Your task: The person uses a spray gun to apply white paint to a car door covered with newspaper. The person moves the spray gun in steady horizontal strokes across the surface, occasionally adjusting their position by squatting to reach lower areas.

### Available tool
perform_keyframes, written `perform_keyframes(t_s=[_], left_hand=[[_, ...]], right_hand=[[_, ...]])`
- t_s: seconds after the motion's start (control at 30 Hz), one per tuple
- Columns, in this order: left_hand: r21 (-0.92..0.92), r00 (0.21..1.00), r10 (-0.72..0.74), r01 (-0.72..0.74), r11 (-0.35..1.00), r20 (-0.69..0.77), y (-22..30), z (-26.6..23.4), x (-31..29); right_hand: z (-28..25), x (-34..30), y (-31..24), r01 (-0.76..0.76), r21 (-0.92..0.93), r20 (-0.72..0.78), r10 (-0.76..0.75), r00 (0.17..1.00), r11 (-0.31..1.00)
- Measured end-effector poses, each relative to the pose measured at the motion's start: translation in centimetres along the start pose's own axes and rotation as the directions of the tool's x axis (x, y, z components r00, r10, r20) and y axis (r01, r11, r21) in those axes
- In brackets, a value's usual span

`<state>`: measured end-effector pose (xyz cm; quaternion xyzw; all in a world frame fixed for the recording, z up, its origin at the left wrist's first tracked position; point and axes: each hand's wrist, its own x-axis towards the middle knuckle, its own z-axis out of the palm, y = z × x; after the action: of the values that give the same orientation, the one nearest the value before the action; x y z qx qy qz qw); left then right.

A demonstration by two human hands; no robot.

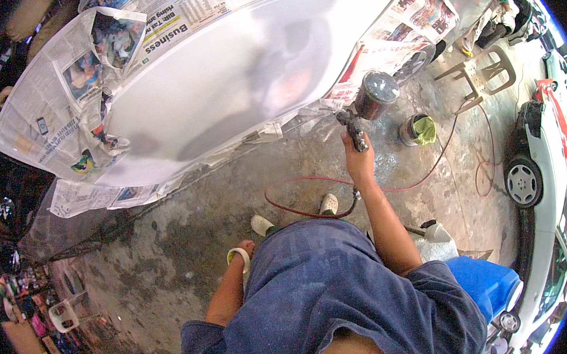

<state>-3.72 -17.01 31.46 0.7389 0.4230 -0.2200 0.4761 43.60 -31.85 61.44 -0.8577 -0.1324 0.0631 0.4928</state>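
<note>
My right hand (360, 161) is closed round the handle of a spray gun (354, 131), held out ahead with its dark paint cup (377, 95) on top. A red air hose (286, 207) hangs below that hand, in a loop over the floor. Beyond the gun is a pale car body panel (222, 75) with blurred grey patches, bordered by taped newspaper (181, 15). My left hand (248, 247) hangs low by my side, its fingers mostly hidden. Round the left wrist sits a pale ring (238, 254), like a tape roll.
A small can with a green cloth (423, 130) stands on the concrete floor, near a beige plastic chair (482, 75). At right is a white car (542, 203); a blue container (482, 284) is beside me. Clutter and a white chair (63, 317) lie at left.
</note>
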Motion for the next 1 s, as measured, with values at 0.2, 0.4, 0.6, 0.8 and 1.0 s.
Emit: perform_keyframes(t_s=[0.2, 0.4, 0.6, 0.8, 1.0], left_hand=[[0.012, 0.996, -0.064, 0.064, 0.998, 0.056, -2.5, 2.1, 1.3], [0.097, 0.996, 0.064, -0.070, 0.993, 0.061, -0.1, 0.3, -1.3], [-0.181, 0.999, -0.017, 0.008, 0.983, -0.048, -3.9, 1.6, 0.4], [0.040, 0.993, -0.007, 0.002, 0.999, 0.115, -2.2, 1.0, -0.1], [0.064, 0.994, 0.062, -0.068, 0.996, 0.093, -2.4, 0.7, -0.7]], right_hand=[[0.2, -1.0, -1.2, 0.005, 0.062, 0.112, -0.012, 0.994, 0.998], [0.7, -2.6, -1.2, -0.049, 0.068, 0.259, 0.029, 0.965, 0.996], [2.3, -1.4, 1.6, 0.023, 0.064, 0.121, -0.031, 0.992, 0.998], [2.9, -0.1, 3.0, -0.012, 0.047, 0.041, 0.010, 0.999, 0.999], [4.1, -1.3, 3.9, 0.006, 0.131, 0.111, -0.021, 0.994, 0.991]])
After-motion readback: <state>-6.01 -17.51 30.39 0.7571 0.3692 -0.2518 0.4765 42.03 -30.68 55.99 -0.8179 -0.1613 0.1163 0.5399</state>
